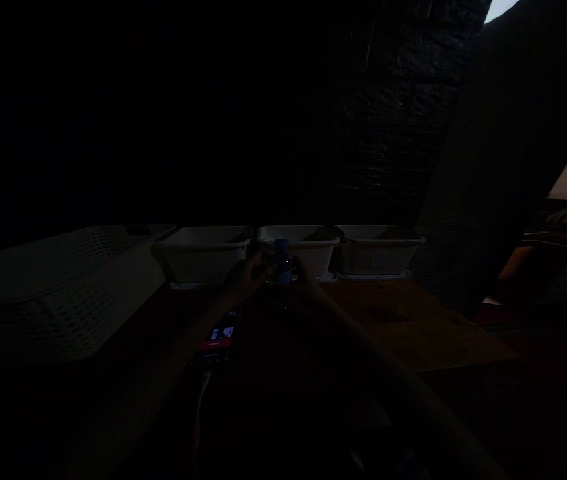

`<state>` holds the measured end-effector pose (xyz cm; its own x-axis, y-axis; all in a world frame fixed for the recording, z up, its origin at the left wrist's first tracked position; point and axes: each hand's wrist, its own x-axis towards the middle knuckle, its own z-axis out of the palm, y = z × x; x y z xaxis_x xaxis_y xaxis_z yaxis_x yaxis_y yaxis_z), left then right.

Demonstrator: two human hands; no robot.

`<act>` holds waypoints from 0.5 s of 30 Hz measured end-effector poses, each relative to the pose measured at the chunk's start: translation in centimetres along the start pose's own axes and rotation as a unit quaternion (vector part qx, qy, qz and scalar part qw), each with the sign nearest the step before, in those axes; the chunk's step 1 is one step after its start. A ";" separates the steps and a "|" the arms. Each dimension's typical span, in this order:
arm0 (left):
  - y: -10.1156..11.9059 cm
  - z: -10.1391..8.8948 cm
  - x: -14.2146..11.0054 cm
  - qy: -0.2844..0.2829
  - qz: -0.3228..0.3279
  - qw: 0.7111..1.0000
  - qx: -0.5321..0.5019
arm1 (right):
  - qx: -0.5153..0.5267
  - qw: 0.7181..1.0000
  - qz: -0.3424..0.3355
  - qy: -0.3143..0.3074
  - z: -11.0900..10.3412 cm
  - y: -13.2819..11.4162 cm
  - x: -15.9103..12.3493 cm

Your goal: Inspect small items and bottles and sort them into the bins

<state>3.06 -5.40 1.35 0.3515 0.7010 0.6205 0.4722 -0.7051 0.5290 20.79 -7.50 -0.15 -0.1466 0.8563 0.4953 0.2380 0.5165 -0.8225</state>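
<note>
The scene is very dark. In the head view, a small bottle with a blue cap (282, 265) stands upright between my two hands, in front of the middle tub. My left hand (250, 275) grips it from the left, with the thumb and fingers bent toward its side. From the right, my right hand (307, 280) closes against the bottle, its fingers mostly lost in shadow. The lower end of the bottle is hard to make out.
Three pale plastic tubs, a left one (202, 257), a middle one (316, 253) and a right one (381, 253), line the back of the wooden table (413, 327). A perforated basket (78, 293) stands at left. A lit phone (219, 337) with a cable (202, 393) lies under my left forearm.
</note>
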 end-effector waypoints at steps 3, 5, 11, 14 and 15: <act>0.0 0.0 0.0 0.004 -0.005 1.000 0.006 | -0.004 1.000 -0.001 0.011 0.0 0.0 0.1; 0.0 -0.1 0.1 0.011 -0.006 1.000 0.015 | -0.004 1.000 -0.001 0.012 -0.1 0.0 0.1; 0.0 -0.4 0.2 0.027 0.003 0.999 0.025 | 0.002 1.000 0.003 -0.008 0.0 -0.3 0.0; -0.1 -0.6 0.2 0.039 -0.003 0.999 0.029 | 0.013 1.000 0.004 -0.022 0.1 -0.4 0.1; -0.1 -0.6 0.2 0.046 -0.006 0.998 0.033 | 0.018 0.999 0.004 -0.026 0.1 -0.3 0.1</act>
<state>2.58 -5.23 1.80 0.2713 0.6942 0.6667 0.5288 -0.6863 0.4994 20.65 -7.62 0.16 -0.1955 0.8586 0.4739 0.2053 0.5084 -0.8363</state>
